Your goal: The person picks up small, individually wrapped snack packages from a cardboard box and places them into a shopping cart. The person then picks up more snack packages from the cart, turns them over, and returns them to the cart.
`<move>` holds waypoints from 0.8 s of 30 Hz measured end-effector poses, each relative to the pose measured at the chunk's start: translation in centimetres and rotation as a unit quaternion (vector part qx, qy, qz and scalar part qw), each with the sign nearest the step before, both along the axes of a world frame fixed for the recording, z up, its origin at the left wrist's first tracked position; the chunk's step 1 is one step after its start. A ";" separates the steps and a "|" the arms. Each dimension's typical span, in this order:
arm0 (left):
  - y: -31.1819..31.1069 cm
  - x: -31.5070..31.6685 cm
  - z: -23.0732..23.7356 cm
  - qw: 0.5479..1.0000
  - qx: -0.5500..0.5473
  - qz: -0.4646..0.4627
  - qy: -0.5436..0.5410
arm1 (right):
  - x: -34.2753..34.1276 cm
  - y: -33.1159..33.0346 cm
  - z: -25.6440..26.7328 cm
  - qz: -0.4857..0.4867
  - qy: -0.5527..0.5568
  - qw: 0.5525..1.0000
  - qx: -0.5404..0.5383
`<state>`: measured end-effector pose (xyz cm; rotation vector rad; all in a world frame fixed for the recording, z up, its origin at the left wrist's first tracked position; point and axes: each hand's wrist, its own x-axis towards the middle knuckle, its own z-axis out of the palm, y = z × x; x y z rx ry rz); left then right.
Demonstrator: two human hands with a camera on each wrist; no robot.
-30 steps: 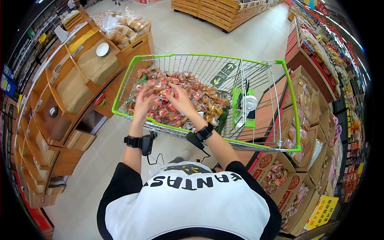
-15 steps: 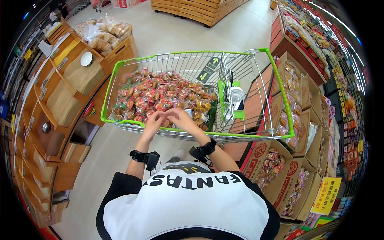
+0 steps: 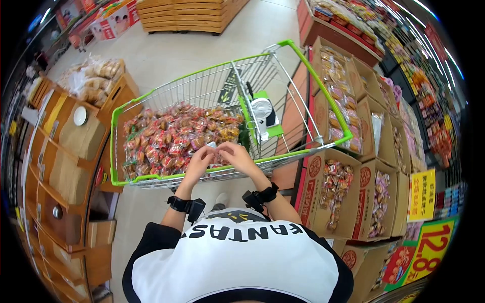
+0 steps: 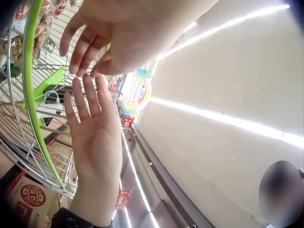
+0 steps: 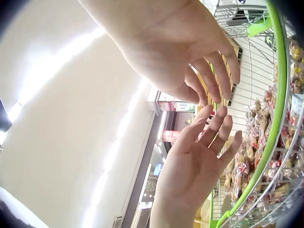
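Observation:
In the head view my left hand [image 3: 200, 161] and right hand [image 3: 236, 155] hover above the near rim of a green-edged shopping cart [image 3: 146, 178], fingertips close together. Neither holds anything. The left wrist view has the left hand [image 4: 118, 35] above with loosely bent fingers, while the right hand [image 4: 96, 142] below shows its palm with fingers nearly straight. From the right wrist the right hand [image 5: 175, 52] has relaxed fingers pointing at the fingertips of the left hand [image 5: 187, 166]. Many small wrapped snacks [image 3: 172, 134] are heaped in the cart's basket beneath.
A white fan [image 3: 261, 108] and a phone sit on the cart's green seat panel [image 3: 275, 132]. Open cardboard boxes of packaged snacks [image 3: 333, 192] line the right. On the left stands a curved wooden shelf unit [image 3: 70, 177], with bagged bread [image 3: 93, 81] at its far end.
Both hands have drawn back from over the snack heap to the cart's near rim, and their fingertips have come together. The head view has turned, so the cart appears shifted left and tilted.

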<state>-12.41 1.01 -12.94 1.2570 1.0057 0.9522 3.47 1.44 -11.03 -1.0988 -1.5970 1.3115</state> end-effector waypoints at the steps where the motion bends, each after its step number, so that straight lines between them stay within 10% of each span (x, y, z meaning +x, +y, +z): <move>1: 0.0 0.6 0.5 1.000 0.004 -0.017 -0.009 | 0.7 0.0 -0.7 -0.026 -0.002 0.999 0.020; 24: -1.8 17.9 2.4 0.919 -0.020 -0.389 -0.055 | 18.3 -12.3 0.4 -0.366 -0.086 0.926 0.016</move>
